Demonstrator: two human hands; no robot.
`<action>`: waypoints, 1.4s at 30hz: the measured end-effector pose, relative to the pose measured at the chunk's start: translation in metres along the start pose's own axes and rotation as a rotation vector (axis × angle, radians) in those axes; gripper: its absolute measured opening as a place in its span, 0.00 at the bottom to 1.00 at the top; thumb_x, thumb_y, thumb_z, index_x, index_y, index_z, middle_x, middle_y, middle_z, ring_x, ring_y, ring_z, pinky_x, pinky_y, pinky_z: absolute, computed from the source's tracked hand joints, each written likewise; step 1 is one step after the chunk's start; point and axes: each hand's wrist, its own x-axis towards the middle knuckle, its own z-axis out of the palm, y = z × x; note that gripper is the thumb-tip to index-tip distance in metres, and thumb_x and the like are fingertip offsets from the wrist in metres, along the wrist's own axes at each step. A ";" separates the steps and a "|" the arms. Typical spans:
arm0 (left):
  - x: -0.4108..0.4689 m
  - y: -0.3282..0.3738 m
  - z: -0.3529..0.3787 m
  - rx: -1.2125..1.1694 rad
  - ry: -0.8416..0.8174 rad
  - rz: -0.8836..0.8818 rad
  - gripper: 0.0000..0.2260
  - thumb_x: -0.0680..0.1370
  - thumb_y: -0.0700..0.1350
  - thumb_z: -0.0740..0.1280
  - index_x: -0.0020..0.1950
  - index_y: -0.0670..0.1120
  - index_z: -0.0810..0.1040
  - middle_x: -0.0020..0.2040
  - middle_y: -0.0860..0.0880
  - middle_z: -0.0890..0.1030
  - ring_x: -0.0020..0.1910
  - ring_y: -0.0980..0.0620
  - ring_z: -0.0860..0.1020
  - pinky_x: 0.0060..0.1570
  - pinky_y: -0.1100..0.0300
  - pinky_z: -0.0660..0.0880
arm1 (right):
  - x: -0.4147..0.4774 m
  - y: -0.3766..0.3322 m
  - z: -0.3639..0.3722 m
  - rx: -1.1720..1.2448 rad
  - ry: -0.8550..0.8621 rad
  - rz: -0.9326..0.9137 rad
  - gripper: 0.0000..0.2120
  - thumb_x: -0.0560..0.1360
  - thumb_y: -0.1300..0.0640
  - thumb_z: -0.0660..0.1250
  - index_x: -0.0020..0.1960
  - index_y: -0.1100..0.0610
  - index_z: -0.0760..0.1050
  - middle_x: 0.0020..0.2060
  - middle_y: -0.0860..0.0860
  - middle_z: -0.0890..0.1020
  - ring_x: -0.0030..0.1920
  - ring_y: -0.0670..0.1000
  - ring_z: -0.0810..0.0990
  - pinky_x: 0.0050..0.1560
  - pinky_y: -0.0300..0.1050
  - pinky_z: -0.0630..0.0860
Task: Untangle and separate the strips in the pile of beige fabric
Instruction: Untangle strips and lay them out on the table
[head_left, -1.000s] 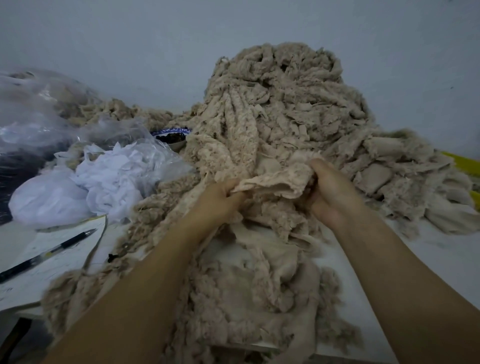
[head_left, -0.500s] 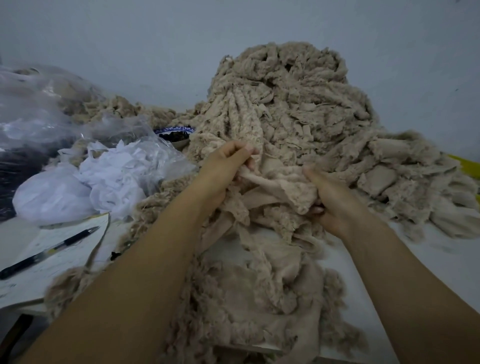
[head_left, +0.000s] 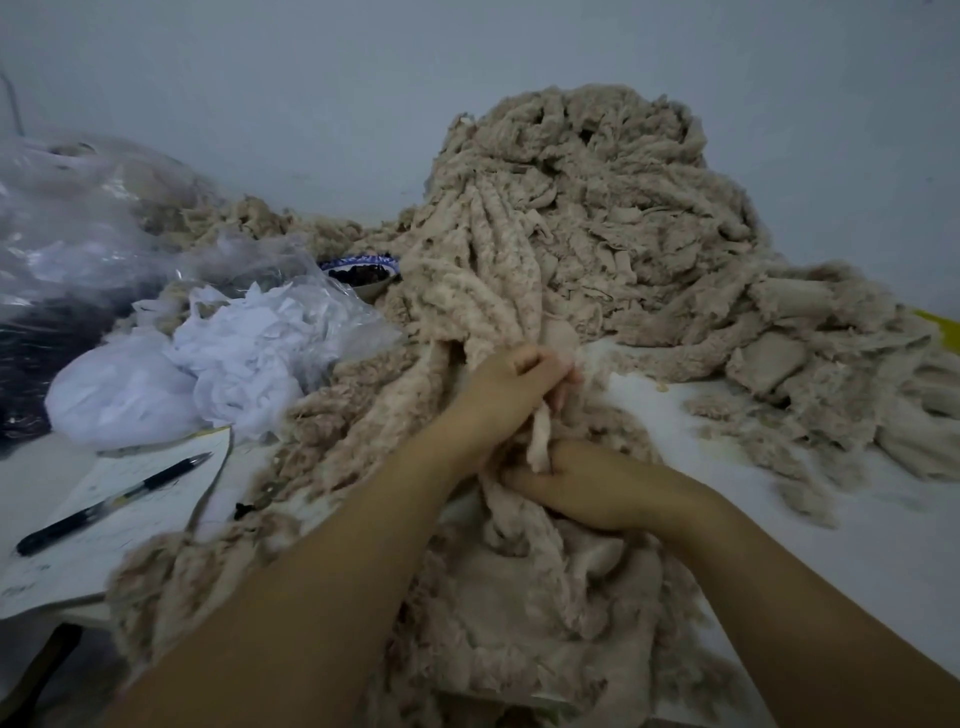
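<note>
A tall pile of beige fabric strips (head_left: 582, 208) rises at the back of the white table (head_left: 883, 545) and spills toward me over its front edge. My left hand (head_left: 506, 387) grips a bunch of strips at the foot of the pile, fingers curled round them. Just below it, my right hand (head_left: 587, 488) holds a narrow beige strip (head_left: 540, 436) that runs up between the two hands. More loose beige strips (head_left: 519, 597) lie under my forearms.
A clear plastic bag of white scraps (head_left: 218, 358) sits at the left, with a larger plastic bag (head_left: 67, 234) behind it. A black pen (head_left: 114, 501) lies on a paper sheet (head_left: 78, 551). A patterned bowl (head_left: 363, 270) stands behind. Something yellow (head_left: 940, 325) shows far right.
Both hands moved closer together and toward me; the right hand dropped below the left and now holds a single narrow strip stretched between them.
</note>
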 end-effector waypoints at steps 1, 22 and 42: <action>-0.001 -0.008 0.003 0.086 0.022 -0.017 0.14 0.83 0.49 0.62 0.41 0.47 0.81 0.31 0.52 0.79 0.27 0.58 0.75 0.34 0.64 0.72 | -0.004 0.002 0.000 -0.013 -0.051 0.005 0.12 0.82 0.44 0.59 0.48 0.48 0.78 0.38 0.40 0.81 0.35 0.39 0.76 0.39 0.39 0.71; 0.008 0.003 -0.036 1.163 -0.157 -0.171 0.09 0.81 0.52 0.62 0.50 0.48 0.74 0.45 0.50 0.76 0.41 0.52 0.73 0.39 0.56 0.70 | -0.015 0.034 -0.081 1.297 0.803 0.057 0.12 0.83 0.60 0.57 0.46 0.59 0.77 0.31 0.50 0.81 0.33 0.47 0.81 0.36 0.42 0.80; 0.008 0.014 -0.078 0.196 0.694 0.087 0.07 0.79 0.50 0.64 0.42 0.59 0.78 0.34 0.58 0.80 0.32 0.63 0.77 0.38 0.54 0.76 | -0.023 0.040 -0.082 1.097 0.886 0.205 0.09 0.80 0.51 0.65 0.54 0.55 0.79 0.40 0.52 0.86 0.39 0.52 0.86 0.32 0.44 0.80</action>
